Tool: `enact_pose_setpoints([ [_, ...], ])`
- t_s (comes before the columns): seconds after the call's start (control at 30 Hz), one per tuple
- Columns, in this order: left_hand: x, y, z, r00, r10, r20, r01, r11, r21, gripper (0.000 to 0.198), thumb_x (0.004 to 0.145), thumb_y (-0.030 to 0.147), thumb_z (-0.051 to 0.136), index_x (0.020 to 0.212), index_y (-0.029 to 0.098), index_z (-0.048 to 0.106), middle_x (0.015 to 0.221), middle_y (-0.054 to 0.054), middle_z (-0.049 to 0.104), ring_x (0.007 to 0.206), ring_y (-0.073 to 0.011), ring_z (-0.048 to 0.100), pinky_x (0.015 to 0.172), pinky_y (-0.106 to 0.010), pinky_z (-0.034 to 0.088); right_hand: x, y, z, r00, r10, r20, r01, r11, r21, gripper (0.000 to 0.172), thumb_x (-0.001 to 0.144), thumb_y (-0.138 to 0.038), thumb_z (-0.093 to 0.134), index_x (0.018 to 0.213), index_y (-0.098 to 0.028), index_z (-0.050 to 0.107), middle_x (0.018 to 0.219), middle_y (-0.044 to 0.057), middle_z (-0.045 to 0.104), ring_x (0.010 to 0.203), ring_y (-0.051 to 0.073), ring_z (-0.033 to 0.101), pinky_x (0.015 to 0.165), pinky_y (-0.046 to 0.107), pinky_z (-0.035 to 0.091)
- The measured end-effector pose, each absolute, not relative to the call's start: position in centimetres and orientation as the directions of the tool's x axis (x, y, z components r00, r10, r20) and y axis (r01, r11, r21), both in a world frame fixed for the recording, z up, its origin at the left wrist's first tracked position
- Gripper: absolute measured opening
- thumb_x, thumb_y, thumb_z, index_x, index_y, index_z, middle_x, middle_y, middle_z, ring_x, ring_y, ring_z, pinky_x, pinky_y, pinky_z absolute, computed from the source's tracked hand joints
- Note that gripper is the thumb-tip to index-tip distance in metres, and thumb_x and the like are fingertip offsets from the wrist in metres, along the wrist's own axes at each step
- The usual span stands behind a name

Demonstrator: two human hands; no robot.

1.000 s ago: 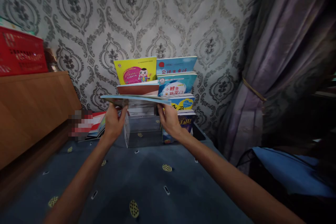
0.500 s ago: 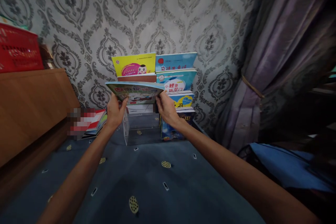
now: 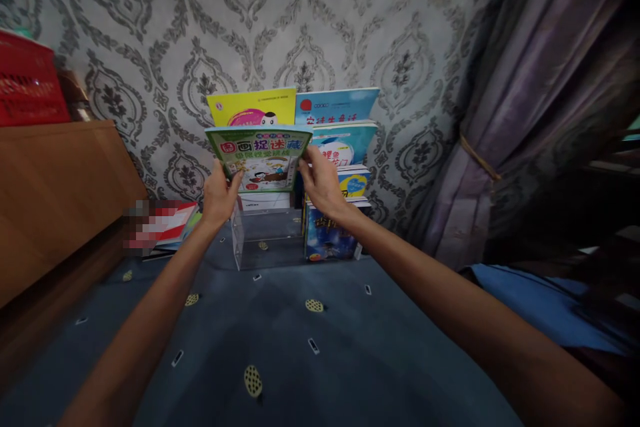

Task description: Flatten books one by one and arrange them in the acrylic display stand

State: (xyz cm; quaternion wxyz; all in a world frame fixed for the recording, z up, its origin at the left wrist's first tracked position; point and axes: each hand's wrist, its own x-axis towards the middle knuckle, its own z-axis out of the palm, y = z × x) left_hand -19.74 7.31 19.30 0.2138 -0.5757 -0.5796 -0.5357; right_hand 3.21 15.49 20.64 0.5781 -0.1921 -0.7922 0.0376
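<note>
A green-bordered picture book point(image 3: 265, 159) is held upright between my two hands, its cover toward me. My left hand point(image 3: 220, 195) pinches its lower left edge, thumb on the front. My right hand point(image 3: 323, 179) grips the right edge, fingers partly hidden behind. Just beyond it stands a clear stepped book rack point(image 3: 237, 237), its left front tier see-through. A yellow book point(image 3: 250, 103) rises at the back left of the rack. On the right side stand blue books, among them a light-blue one point(image 3: 337, 103) at the back and a dark-blue one point(image 3: 330, 237) in front.
A patterned dark-blue cloth point(image 3: 250, 333) covers the table. Left of the rack lies a small stack of books point(image 3: 167, 227), partly blurred out. A wooden cabinet point(image 3: 60, 193) carries a red basket point(image 3: 30, 83). A tied purple curtain point(image 3: 500, 113) hangs at the right, above a blue item point(image 3: 540, 307).
The picture book has tipped from nearly flat to more upright, so its cover now shows. Both hands keep hold of it. The whole view has shifted slightly.
</note>
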Motion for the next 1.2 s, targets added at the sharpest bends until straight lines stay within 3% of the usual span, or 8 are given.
enact_pose_setpoints([
  [0.17, -20.7, 7.8, 19.4, -0.242, 0.460, 0.854, 0.876, -0.275, 0.396, 0.031, 0.091, 0.046, 0.061, 0.107, 0.020, 0.056, 0.093, -0.006, 0.070, 0.082, -0.0226, 0.067, 0.079, -0.035, 0.053, 3.0, 15.7, 21.7, -0.237, 0.318, 0.918, 0.166, 0.944, -0.284, 0.017, 0.097, -0.021, 0.040, 0.109, -0.023, 0.050, 0.101, 0.009, 0.066, 0.094, 0.024, 0.062, 0.084, 0.040, 0.050],
  [0.33, -21.5, 8.3, 18.9, -0.183, 0.519, 0.835, 0.849, -0.344, 0.400, 0.032, 0.092, 0.046, 0.058, 0.110, 0.019, 0.056, 0.100, -0.007, 0.070, 0.089, -0.0226, 0.066, 0.080, -0.035, 0.053, 3.3, 15.6, 22.5, -0.248, 0.306, 0.919, 0.231, 0.940, -0.251, 0.013, 0.096, -0.020, 0.040, 0.100, -0.023, 0.052, 0.092, 0.006, 0.065, 0.087, 0.022, 0.060, 0.082, 0.038, 0.049],
  [0.47, -21.7, 8.5, 18.1, -0.203, 0.584, 0.786, 0.888, -0.228, 0.398, 0.023, 0.089, 0.039, 0.058, 0.100, 0.019, 0.056, 0.089, -0.006, 0.067, 0.081, -0.0230, 0.065, 0.076, -0.034, 0.051, 3.5, 15.7, 22.5, -0.248, 0.314, 0.916, 0.289, 0.927, -0.239, 0.016, 0.094, -0.016, 0.038, 0.098, -0.023, 0.053, 0.088, 0.006, 0.064, 0.082, 0.023, 0.058, 0.079, 0.039, 0.048],
  [0.6, -21.8, 8.6, 17.1, -0.232, 0.612, 0.756, 0.895, -0.171, 0.412, 0.018, 0.090, 0.035, 0.055, 0.100, 0.021, 0.054, 0.084, -0.004, 0.066, 0.076, -0.0219, 0.063, 0.073, -0.033, 0.049, 3.6, 15.5, 22.5, -0.263, 0.313, 0.913, 0.264, 0.933, -0.244, 0.027, 0.094, -0.015, 0.039, 0.111, -0.023, 0.058, 0.101, 0.008, 0.069, 0.090, 0.023, 0.061, 0.083, 0.040, 0.050],
  [0.8, -21.8, 8.4, 16.4, -0.227, 0.577, 0.784, 0.939, -0.083, 0.332, 0.018, 0.091, 0.037, 0.053, 0.100, 0.021, 0.052, 0.095, -0.010, 0.067, 0.092, -0.0283, 0.065, 0.084, -0.040, 0.050, 3.6, 15.0, 22.6, -0.295, 0.363, 0.884, 0.227, 0.925, -0.305, 0.032, 0.097, -0.022, 0.042, 0.123, -0.021, 0.060, 0.111, 0.010, 0.070, 0.095, 0.024, 0.064, 0.084, 0.042, 0.053],
  [1.0, -21.0, 8.4, 16.6, -0.300, 0.585, 0.753, 0.942, 0.057, 0.331, 0.024, 0.091, 0.038, 0.053, 0.105, 0.019, 0.048, 0.093, -0.013, 0.067, 0.089, -0.0320, 0.067, 0.079, -0.041, 0.051, 3.2, 15.3, 22.0, -0.279, 0.390, 0.878, 0.245, 0.913, -0.328, 0.031, 0.093, -0.021, 0.048, 0.121, -0.022, 0.061, 0.113, 0.011, 0.071, 0.100, 0.025, 0.065, 0.085, 0.043, 0.054],
  [1.2, -20.1, 8.3, 16.7, -0.283, 0.565, 0.775, 0.955, 0.087, 0.285, 0.015, 0.093, 0.032, 0.051, 0.100, 0.019, 0.049, 0.103, -0.015, 0.064, 0.102, -0.0321, 0.065, 0.086, -0.042, 0.052, 3.1, 15.8, 22.0, -0.228, 0.443, 0.867, 0.289, 0.881, -0.375, 0.033, 0.090, -0.021, 0.052, 0.121, -0.019, 0.062, 0.101, 0.011, 0.073, 0.088, 0.026, 0.067, 0.080, 0.041, 0.055],
])
